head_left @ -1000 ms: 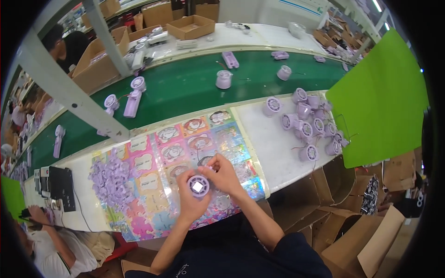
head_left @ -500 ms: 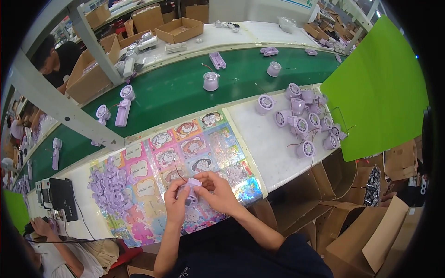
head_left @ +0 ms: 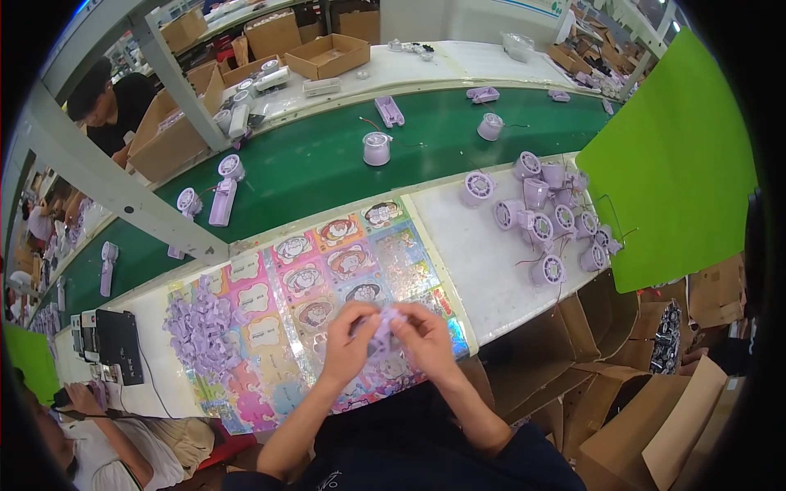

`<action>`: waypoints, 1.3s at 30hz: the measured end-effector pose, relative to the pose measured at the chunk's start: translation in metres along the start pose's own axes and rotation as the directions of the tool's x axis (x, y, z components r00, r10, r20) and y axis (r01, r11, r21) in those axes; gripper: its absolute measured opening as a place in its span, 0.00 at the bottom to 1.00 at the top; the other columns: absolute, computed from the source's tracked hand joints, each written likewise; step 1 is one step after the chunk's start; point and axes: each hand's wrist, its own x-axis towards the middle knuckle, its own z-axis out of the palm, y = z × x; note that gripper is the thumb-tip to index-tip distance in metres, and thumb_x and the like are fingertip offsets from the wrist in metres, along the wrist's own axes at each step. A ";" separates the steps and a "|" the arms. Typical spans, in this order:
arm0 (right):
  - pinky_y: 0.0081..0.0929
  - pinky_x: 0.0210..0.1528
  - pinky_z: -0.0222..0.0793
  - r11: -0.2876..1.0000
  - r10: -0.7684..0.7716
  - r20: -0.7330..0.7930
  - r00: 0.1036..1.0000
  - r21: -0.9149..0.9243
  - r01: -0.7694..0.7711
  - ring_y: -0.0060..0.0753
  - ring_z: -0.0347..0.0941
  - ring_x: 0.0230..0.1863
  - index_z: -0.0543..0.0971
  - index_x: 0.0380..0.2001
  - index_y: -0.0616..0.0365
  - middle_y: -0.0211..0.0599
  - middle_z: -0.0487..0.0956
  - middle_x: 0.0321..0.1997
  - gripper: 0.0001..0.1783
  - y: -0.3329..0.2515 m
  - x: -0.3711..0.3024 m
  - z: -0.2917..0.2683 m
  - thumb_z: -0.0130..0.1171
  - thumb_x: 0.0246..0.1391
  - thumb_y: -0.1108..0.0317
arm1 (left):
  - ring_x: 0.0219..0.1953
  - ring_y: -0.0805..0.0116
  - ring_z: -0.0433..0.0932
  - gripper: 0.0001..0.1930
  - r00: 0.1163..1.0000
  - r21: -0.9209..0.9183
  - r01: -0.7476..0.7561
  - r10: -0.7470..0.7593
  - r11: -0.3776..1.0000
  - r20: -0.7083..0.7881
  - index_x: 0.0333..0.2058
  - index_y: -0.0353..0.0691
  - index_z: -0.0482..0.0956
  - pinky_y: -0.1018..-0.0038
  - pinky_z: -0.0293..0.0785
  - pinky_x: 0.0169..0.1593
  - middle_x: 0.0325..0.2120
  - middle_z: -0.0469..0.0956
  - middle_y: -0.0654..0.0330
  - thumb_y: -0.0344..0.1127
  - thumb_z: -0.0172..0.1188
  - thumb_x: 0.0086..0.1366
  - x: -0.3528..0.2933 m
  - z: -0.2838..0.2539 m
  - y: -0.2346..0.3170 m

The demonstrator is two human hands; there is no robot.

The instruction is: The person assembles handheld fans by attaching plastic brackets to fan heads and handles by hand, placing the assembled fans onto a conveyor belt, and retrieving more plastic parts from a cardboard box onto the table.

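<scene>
A lavender plastic fan housing [head_left: 382, 334] is between my two hands, partly covered by the fingers and slightly blurred. My left hand [head_left: 349, 344] grips it from the left, thumb and fingers closed on its upper part. From the other side my right hand [head_left: 427, 342] pinches it near the top. Beneath them lies a colourful printed sheet [head_left: 288, 334] with cartoon panels. At its left part is a heap of small lavender plastic pieces [head_left: 201, 334]. Several round lavender fan housings with thin wires [head_left: 536, 229] are grouped on the white tabletop to the right.
Beyond the table runs a green conveyor belt [head_left: 307, 155] carrying spaced lavender parts. A grey metal post [head_left: 123, 184] slants across the left. A green panel [head_left: 671, 164] stands at the right, above open cardboard boxes [head_left: 610, 401]. Other people work at the left.
Both hands have shifted right across the printed sheet with the fan housing still between them. The thin wire that stood up from it no longer shows clearly. The whole view has shifted slightly.
</scene>
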 end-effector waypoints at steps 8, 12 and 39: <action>0.13 0.33 0.58 0.894 -0.445 -0.637 0.630 -0.364 0.263 0.11 0.62 0.31 0.78 0.51 0.63 0.22 0.75 0.36 0.13 -0.028 0.046 -0.108 0.55 0.68 0.68 | 0.45 0.56 0.77 0.16 0.943 0.660 -0.318 0.298 0.680 0.148 0.46 0.36 0.77 0.63 0.74 0.49 0.41 0.77 0.53 0.31 0.63 0.59 0.172 -0.005 0.004; 0.22 0.46 0.67 0.825 -0.512 -0.598 0.617 -0.543 0.158 0.22 0.71 0.43 0.71 0.61 0.66 0.30 0.76 0.41 0.19 -0.009 0.053 -0.126 0.48 0.71 0.70 | 0.54 0.46 0.73 0.25 0.920 0.838 -0.339 0.338 0.429 0.199 0.54 0.41 0.73 0.56 0.73 0.56 0.51 0.70 0.46 0.27 0.62 0.56 0.230 -0.010 0.000; 0.28 0.42 0.60 0.395 -0.834 -0.382 0.397 -0.917 -0.053 0.33 0.58 0.37 0.73 0.51 0.64 0.39 0.67 0.45 0.19 -0.010 0.055 -0.112 0.58 0.56 0.78 | 0.38 0.61 0.75 0.23 0.922 0.379 -0.261 0.346 0.888 -0.175 0.50 0.38 0.78 0.68 0.73 0.40 0.43 0.79 0.55 0.33 0.69 0.55 0.007 -0.084 -0.003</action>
